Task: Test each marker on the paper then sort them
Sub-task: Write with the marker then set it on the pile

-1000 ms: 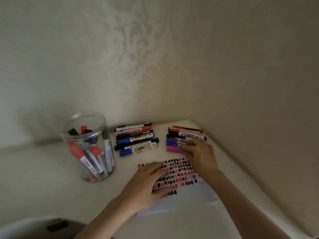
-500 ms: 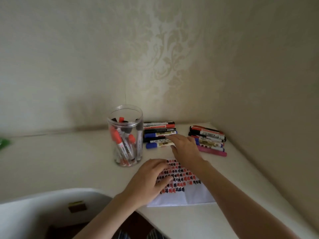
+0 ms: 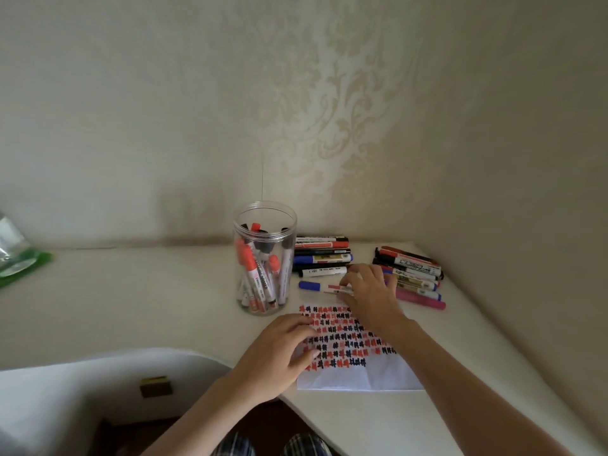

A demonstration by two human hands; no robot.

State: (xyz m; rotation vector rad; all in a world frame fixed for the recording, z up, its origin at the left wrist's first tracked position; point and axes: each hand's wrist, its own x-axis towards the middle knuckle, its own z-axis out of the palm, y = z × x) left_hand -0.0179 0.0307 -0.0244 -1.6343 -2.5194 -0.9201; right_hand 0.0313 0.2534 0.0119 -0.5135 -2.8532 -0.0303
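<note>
A white paper covered with red and black test marks lies on the table. My left hand rests flat on its left part. My right hand pinches a blue-capped marker lying just beyond the paper, fingers curled over its barrel. A row of sorted markers lies behind it. A second pile of markers, with a pink one in front, lies to the right. A clear plastic jar holds several red and black markers upright.
The cream table meets walls behind and on the right. A green-based clear object stands at the far left edge. A white chair or cabinet part sits below the table's near edge.
My right hand left the right pile, crossed to the middle row and took hold of the blue-capped marker, pulling it toward the paper. The camera view swung left. My left hand stayed on the paper.
</note>
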